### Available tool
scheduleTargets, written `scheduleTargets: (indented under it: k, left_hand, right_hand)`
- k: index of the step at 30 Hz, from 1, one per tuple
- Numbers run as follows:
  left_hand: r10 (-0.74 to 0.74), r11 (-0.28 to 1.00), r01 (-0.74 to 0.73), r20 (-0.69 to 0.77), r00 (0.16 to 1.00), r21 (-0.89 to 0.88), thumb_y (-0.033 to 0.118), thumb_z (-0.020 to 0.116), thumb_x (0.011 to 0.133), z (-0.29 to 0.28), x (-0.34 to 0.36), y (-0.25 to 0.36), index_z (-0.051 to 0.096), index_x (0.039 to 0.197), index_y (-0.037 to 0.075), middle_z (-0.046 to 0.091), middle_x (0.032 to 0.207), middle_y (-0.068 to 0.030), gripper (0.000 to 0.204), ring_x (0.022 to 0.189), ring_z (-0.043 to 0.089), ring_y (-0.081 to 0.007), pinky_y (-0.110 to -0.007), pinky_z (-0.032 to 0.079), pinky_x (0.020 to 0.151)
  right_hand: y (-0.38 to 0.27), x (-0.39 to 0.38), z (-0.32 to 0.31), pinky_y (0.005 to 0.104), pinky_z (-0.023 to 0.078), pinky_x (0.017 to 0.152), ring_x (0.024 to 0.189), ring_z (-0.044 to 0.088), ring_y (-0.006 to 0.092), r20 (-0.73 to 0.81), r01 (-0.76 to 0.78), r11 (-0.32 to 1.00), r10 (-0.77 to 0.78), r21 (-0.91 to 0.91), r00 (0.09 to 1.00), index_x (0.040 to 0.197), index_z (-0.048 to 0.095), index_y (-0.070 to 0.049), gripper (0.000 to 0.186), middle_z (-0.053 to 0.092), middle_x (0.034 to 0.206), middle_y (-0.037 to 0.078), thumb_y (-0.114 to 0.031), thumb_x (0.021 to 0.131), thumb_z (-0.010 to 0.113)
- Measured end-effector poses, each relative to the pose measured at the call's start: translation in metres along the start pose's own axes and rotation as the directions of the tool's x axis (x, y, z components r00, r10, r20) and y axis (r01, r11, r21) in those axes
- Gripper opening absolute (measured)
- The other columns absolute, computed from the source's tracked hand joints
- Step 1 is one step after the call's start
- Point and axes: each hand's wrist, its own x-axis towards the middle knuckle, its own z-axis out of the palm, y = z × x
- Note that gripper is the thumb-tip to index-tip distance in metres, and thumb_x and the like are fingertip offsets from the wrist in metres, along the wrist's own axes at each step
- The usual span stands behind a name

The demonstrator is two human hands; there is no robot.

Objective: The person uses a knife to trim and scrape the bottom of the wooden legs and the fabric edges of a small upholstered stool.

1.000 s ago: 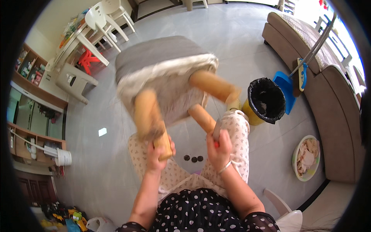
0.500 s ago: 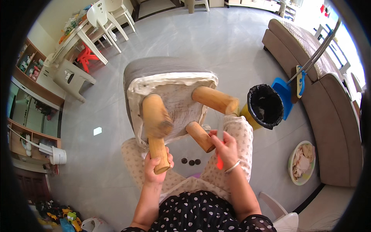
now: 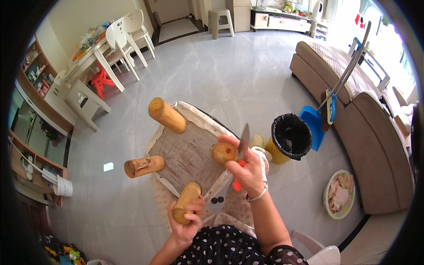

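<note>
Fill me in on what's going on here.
A person has an upturned stool in front of them, its four wooden legs pointing up. The left hand grips the near leg. The right hand holds a red-handled knife, blade pointing away, with its fingers and thumb about the end of another leg. Two dark discs lie near the stool, and a lined bin stands to the right.

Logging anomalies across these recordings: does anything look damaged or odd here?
Yes: the leftmost leg of the upturned stool looks rough and darkly marked, while the other legs look smoother. The underside is streaked too.
</note>
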Motion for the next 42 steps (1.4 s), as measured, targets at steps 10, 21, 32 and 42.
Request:
scheduleTargets:
  k: [10,21,32,42]
  left_hand:
    - [0.281,-0.958,0.244,0.304,0.91,0.153,0.017,0.073,0.074,0.076,-0.024,0.064,0.044,0.13,0.003,0.054,0.117,-0.0106,0.064,0.108,0.054,-0.0219,-0.034,0.046,0.088]
    - [-0.536,-0.828,-0.561,0.311,0.785,-0.008,0.014,0.082,0.058,0.078,0.127,-0.053,0.056,0.115,0.006,0.053,0.121,-0.0128,0.063,0.112,0.053,-0.028,-0.038,0.045,0.094]
    - [-0.459,-0.788,-0.616,0.686,0.565,-0.02,0.004,0.078,0.053,0.081,0.118,-0.021,0.055,0.109,0.005,0.063,0.107,-0.0145,0.061,0.095,0.062,-0.0289,-0.035,0.05,0.083]
    - [-0.508,-0.761,-0.647,0.672,0.54,-0.055,0.007,0.082,0.055,0.077,0.092,-0.022,0.055,0.107,0.004,0.063,0.105,-0.0128,0.059,0.091,0.062,-0.025,-0.034,0.05,0.078]
  right_hand:
    - [0.006,-0.011,-0.017,0.0269,0.049,0.08,0.091,0.06,0.0153,0.094,0.19,0.977,-0.181,-0.1,0.979,0.107,0.06,0.001,0.044,0.063,0.101,0.009,-0.009,0.067,0.076]
    - [0.04,-0.058,-0.029,0.0186,0.038,0.052,0.06,0.046,0.0043,-0.151,-0.098,0.924,0.165,0.37,0.975,0.119,0.057,-0.004,0.03,0.06,0.109,0.005,-0.019,0.099,0.04]
    - [0.021,-0.037,-0.032,0.0321,0.049,0.062,0.067,0.059,0.0238,-0.087,0.047,0.916,-0.089,-0.398,0.992,0.119,0.055,-0.002,0.028,0.059,0.095,0.013,-0.006,0.092,0.049]
    - [0.005,-0.069,-0.02,0.0389,0.049,0.053,0.063,0.061,0.0307,0.058,0.07,0.603,-0.039,-0.795,0.998,0.12,0.047,-0.003,0.04,0.061,0.084,0.013,-0.004,0.08,0.055]
